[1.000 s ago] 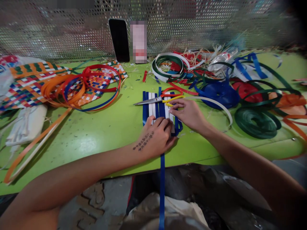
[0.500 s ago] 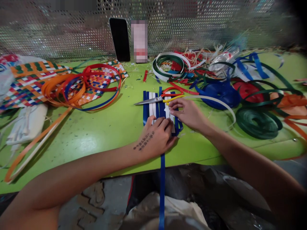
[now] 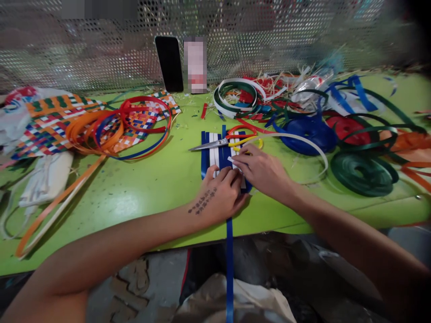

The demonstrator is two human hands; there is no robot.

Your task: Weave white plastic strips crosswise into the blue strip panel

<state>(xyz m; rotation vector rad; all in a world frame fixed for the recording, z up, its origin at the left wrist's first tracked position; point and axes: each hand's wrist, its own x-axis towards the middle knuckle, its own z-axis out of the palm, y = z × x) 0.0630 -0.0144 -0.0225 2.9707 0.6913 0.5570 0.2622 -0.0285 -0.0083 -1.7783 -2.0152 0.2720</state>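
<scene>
My left hand [image 3: 222,190] presses down, fingers bent, on a small set of side-by-side blue and white plastic strips [image 3: 214,157] on the table. From beneath it a long blue strip [image 3: 229,260] hangs over the table edge toward my lap. My right hand [image 3: 264,168] pinches a white strip [image 3: 230,159], its short end poking out past the fingertips above the left knuckles. Open-bladed scissors [image 3: 215,144] with orange and yellow handles lie across the far part of the strips. Behind the right hand a pale strip [image 3: 308,141] loops rightward; whether it joins the pinched end is unclear.
Rolls of blue [image 3: 308,134] and green strip [image 3: 350,181] lie at the right. Orange and red coils [image 3: 79,130] rest on a multicoloured woven piece [image 3: 43,130] at the left. Two phones, one dark [image 3: 169,65], lean against a perforated metal screen [image 3: 111,54] behind the green table [image 3: 141,193].
My right hand has moved slightly left and nearer, with the white end now further over the strips. My left hand stays in place. The view has tilted up a little.
</scene>
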